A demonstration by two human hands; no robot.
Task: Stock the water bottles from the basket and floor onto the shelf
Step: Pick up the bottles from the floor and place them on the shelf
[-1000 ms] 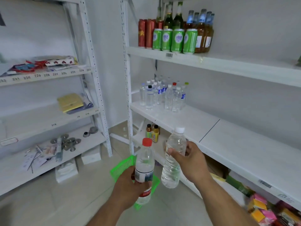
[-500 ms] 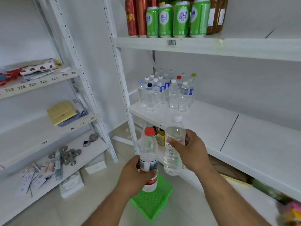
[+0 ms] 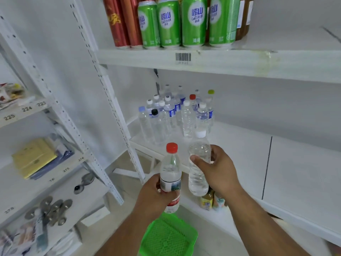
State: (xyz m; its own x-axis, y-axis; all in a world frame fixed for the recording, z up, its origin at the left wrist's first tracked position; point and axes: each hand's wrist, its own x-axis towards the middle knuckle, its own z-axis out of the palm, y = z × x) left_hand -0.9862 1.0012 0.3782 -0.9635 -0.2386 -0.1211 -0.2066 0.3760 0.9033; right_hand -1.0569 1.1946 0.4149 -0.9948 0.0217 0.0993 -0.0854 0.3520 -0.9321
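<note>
Red-capped clear plastic bottle gripped by left hand; ribbed white-capped bottle gripped by right hand — both held upright before smooth white shelf, above green mesh basket.

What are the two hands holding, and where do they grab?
The left hand holds a red-capped water bottle around its labelled lower body. The right hand holds a white-capped water bottle around its middle.

Bare forearms, no sleeves/gloves.
</note>
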